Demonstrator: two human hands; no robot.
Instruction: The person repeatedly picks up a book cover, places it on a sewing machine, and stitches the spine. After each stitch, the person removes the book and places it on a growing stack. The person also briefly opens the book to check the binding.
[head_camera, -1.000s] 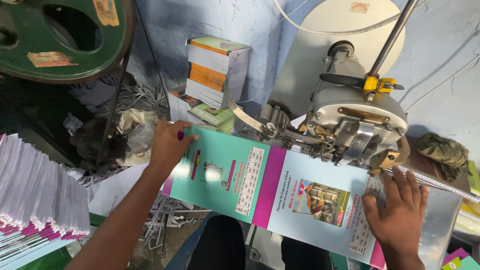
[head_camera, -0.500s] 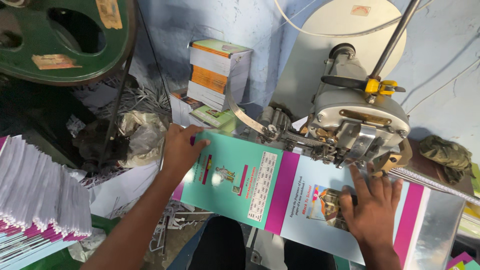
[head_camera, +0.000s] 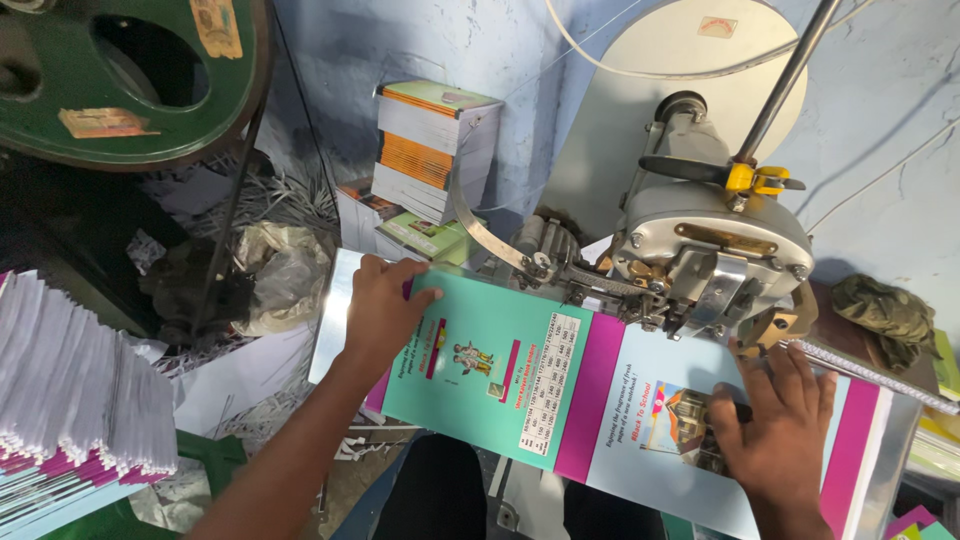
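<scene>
The grey metal stitching machine (head_camera: 710, 240) with its yellow-clipped lever is your landmark. Behind it and to its left stands a stack of bound booklets (head_camera: 430, 150); far left of it, a fanned pile of white sheets (head_camera: 75, 385). The teal, magenta and pale blue printed cover (head_camera: 560, 400) lies open under the machine's head. Your left hand (head_camera: 385, 310) presses flat on its teal end, fingers curled over the edge; your right hand (head_camera: 775, 415) lies spread, palm down, on the pale blue end.
</scene>
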